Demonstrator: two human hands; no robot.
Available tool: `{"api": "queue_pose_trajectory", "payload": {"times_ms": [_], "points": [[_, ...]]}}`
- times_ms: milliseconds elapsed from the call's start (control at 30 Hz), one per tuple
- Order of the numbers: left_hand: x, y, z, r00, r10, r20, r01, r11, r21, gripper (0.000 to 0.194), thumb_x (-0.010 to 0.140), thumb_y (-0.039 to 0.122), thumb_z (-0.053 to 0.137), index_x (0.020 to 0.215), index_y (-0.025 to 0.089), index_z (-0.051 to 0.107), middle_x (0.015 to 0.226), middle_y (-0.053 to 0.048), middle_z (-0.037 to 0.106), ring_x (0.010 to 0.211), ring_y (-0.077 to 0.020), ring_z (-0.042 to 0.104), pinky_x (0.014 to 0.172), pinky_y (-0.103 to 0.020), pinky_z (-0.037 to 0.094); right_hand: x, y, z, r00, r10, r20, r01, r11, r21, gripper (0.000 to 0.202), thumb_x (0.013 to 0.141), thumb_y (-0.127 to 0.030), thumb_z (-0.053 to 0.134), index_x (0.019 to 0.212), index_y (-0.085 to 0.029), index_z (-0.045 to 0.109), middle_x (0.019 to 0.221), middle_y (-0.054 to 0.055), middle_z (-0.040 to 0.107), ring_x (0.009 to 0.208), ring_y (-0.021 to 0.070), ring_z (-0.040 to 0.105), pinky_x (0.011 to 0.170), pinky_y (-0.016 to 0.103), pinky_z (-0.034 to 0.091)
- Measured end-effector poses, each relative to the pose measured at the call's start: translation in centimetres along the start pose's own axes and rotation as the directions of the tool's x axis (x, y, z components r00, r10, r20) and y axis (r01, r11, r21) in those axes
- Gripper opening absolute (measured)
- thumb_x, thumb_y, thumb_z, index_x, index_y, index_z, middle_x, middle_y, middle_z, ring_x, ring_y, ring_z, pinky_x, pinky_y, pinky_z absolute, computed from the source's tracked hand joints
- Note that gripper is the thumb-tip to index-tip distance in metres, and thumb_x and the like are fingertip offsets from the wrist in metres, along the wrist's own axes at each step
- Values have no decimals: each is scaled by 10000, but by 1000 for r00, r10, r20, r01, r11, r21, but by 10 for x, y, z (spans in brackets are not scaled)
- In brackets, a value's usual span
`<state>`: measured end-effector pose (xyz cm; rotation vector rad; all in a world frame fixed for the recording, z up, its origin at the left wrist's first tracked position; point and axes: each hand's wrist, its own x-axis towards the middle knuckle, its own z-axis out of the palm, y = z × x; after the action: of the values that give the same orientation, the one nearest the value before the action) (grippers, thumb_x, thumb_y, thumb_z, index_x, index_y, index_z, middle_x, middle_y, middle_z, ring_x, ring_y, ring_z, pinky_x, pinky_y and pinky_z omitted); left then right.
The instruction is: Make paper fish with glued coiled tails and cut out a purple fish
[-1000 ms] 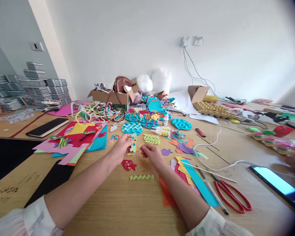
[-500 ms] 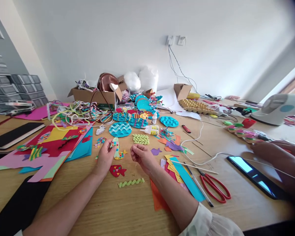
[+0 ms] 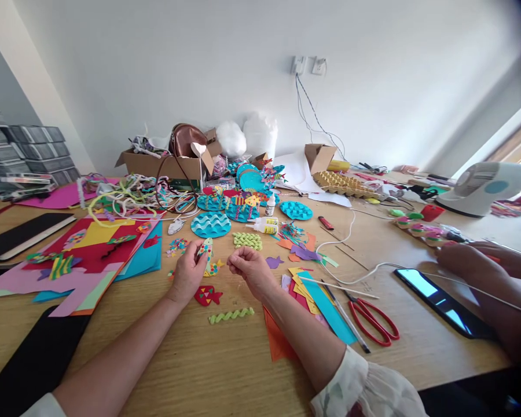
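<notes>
Between thumb and fingers of my left hand (image 3: 188, 273) is a pale green paper fish (image 3: 206, 250) with coloured dots, held above the table. Just to its right, my right hand (image 3: 252, 270) is closed in a pinch; whatever its fingertips hold is too small to make out. A yellow paper fish (image 3: 216, 268) lies right by the held fish. Nearer to me are a red paper fish (image 3: 207, 295) with small triangles and a green wavy strip (image 3: 231, 315). Beyond my right hand lie more green wavy strips (image 3: 247, 241), and a purple paper fish (image 3: 274, 262) is beside it.
Glue bottles (image 3: 267, 225) and blue wavy discs (image 3: 211, 225) stand farther back. To the right are red-handled scissors (image 3: 375, 321), a brush (image 3: 347, 318), paper strips (image 3: 330, 310) and a phone (image 3: 443, 301). Another person's hands (image 3: 473, 266) work at far right. Coloured sheets (image 3: 99, 255) lie left.
The view has shifted slightly, so the table things sit a little higher and farther left. Both hands keep nearly the same pose, the left still holding the dotted fish.
</notes>
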<state>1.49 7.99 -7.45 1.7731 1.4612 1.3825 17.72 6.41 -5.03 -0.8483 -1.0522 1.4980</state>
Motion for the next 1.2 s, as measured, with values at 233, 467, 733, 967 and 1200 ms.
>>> {"api": "queue_pose_trajectory", "payload": {"times_ms": [233, 467, 733, 967, 1200], "points": [[-1, -2, 0, 1000, 26, 3, -26, 999, 40, 235, 789, 312, 470, 990, 203, 522, 842, -24, 603, 731, -178, 588, 674, -275, 469, -1, -2, 1, 998, -40, -38, 37, 997, -62, 256, 532, -307, 774, 524, -179, 553, 492, -44, 592, 474, 71, 480, 514, 210, 351], [3, -4, 0, 999, 37, -18, -36, 998, 57, 236, 783, 299, 469, 985, 195, 530, 854, -34, 620, 731, -184, 595, 679, -280, 468, 1, 1, 5, 997, 53, 54, -48, 994, -95, 394, 585, -537, 685, 626, -158, 584, 668, 47, 689, 563, 127, 618, 584, 266, 463], [4, -10, 4, 998, 48, -27, -45, 996, 72, 251, 767, 293, 455, 977, 182, 537, 843, -41, 619, 714, -193, 595, 654, -299, 471, 7, 7, 0, 999, -38, 12, 40, 953, -299, 323, 569, -454, 720, 544, -167, 574, 525, -6, 615, 487, 96, 521, 506, 220, 377], [4, -9, 5, 998, 55, -20, -53, 996, 72, 261, 768, 308, 460, 979, 180, 545, 832, -39, 629, 697, -191, 603, 657, -307, 480, 12, 13, -9, 984, -168, -64, 118, 874, -472, 298, 558, -333, 743, 488, -189, 491, 443, -63, 502, 440, 77, 401, 446, 209, 282], [1, -12, 3, 999, 39, -38, -36, 998, 59, 285, 769, 320, 468, 1003, 173, 538, 880, -55, 636, 751, -201, 617, 681, -314, 491, 11, 14, -5, 987, -162, 2, 140, 847, -512, 161, 708, -260, 600, 570, -177, 608, 543, -11, 618, 527, 108, 539, 524, 218, 410]]}}
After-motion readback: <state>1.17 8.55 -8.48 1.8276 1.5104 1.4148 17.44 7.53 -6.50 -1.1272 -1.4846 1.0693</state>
